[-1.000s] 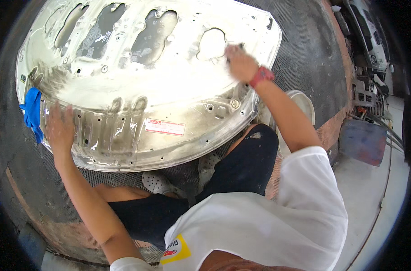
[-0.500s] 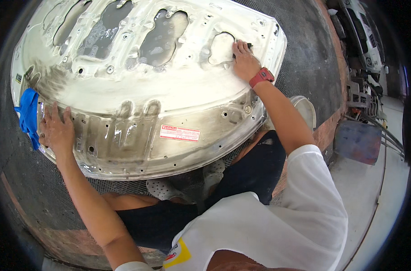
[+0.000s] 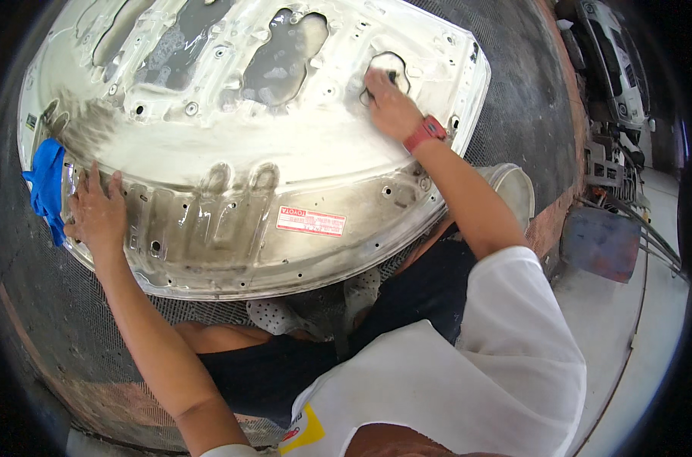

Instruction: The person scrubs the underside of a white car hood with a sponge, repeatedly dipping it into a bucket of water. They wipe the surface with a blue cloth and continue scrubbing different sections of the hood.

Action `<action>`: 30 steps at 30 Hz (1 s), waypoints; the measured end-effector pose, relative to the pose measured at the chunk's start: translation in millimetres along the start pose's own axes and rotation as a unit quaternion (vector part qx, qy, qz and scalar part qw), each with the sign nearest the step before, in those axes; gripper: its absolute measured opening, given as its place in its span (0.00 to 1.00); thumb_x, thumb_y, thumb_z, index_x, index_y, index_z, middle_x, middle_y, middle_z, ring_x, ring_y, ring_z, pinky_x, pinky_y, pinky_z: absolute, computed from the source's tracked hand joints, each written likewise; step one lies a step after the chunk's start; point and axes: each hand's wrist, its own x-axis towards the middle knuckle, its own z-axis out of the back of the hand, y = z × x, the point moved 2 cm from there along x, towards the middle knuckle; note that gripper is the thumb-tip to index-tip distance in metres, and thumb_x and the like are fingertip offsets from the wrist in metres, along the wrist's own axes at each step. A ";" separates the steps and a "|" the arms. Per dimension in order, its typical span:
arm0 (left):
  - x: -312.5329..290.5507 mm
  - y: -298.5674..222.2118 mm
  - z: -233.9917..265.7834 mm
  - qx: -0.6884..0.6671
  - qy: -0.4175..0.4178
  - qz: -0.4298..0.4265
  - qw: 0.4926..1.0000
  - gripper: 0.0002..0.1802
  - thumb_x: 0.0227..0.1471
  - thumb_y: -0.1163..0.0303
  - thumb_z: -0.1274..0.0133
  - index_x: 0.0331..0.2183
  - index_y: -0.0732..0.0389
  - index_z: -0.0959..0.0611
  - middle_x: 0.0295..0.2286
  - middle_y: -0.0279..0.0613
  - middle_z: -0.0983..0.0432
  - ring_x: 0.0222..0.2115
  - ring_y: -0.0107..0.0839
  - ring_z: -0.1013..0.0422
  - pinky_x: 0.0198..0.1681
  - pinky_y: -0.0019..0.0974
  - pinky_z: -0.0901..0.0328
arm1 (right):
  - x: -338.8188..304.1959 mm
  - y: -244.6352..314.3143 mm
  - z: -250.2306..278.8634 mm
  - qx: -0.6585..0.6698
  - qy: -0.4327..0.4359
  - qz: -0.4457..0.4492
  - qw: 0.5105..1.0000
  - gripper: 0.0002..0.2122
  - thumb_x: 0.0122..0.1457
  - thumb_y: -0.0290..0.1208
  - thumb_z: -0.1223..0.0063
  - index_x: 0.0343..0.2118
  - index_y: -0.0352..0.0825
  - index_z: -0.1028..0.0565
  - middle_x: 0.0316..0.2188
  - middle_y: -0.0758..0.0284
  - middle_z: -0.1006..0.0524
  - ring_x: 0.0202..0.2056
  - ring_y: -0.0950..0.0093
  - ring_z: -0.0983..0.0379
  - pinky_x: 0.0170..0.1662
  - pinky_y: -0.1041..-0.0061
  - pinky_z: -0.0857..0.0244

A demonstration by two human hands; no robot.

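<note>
Two hands are on a big white car hood panel (image 3: 232, 152) that lies underside up on a dark mesh floor (image 3: 49, 327). Much of it is hard to read: the panel's far edge runs out of the top of the view, and the fisheye bends its outline, so its true shape is uncertain. Its long axis runs left to right across the person, with the curved near edge toward their knees and the right end near a pale bucket (image 3: 517, 194), which is half covered by the right forearm.

The right hand (image 3: 390, 107), with a red wristband (image 3: 424, 133), is curled over something at an oval cut-out in the panel's right part. A small dark bit shows past the fingertips, but I cannot tell what it is, or whether the hand truly grips it.

The left hand (image 3: 96, 213) lies flat with fingers spread, pressing on the panel's left near edge and holding nothing. Just beside it a blue cloth (image 3: 47, 186) hangs over the panel's left end. A red and white sticker (image 3: 311, 222) sits near the near edge, its print too small to make out. The person's legs are partly hidden beneath the panel.
</note>
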 end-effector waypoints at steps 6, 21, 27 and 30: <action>6.7 -4.5 -2.8 -0.012 0.012 0.000 1.000 0.34 0.68 0.41 0.52 0.70 0.37 0.30 0.72 0.36 0.39 0.71 0.48 0.44 0.63 0.78 0.50 | -20.9 -54.9 61.9 -0.191 0.123 0.035 0.973 0.31 0.61 0.22 0.57 0.71 0.25 0.39 0.73 0.51 0.38 0.74 0.55 0.44 0.76 0.61 0.47; 20.4 12.6 -28.9 -0.028 -0.034 -0.031 0.999 0.35 0.67 0.38 0.54 0.70 0.36 0.30 0.71 0.36 0.38 0.70 0.50 0.42 0.63 0.77 0.50 | -20.3 -136.7 68.6 -0.261 0.068 -0.106 0.957 0.27 0.77 0.47 0.68 0.76 0.51 0.41 0.79 0.71 0.49 0.78 0.52 0.57 0.76 0.37 0.63; 10.6 13.3 -10.4 0.029 -0.017 -0.011 0.999 0.36 0.66 0.36 0.54 0.70 0.36 0.30 0.71 0.36 0.37 0.70 0.50 0.41 0.64 0.79 0.50 | -120.4 7.1 81.3 -0.036 0.264 0.015 0.964 0.27 0.77 0.49 0.68 0.76 0.52 0.41 0.79 0.73 0.48 0.78 0.53 0.58 0.77 0.38 0.68; 12.7 -1.7 -8.9 0.002 -0.001 -0.020 1.000 0.36 0.66 0.36 0.54 0.70 0.35 0.30 0.71 0.35 0.38 0.71 0.50 0.42 0.64 0.80 0.52 | -111.6 -86.4 108.0 -0.170 0.176 -0.044 0.968 0.25 0.77 0.46 0.67 0.75 0.53 0.40 0.78 0.72 0.46 0.78 0.54 0.58 0.77 0.37 0.66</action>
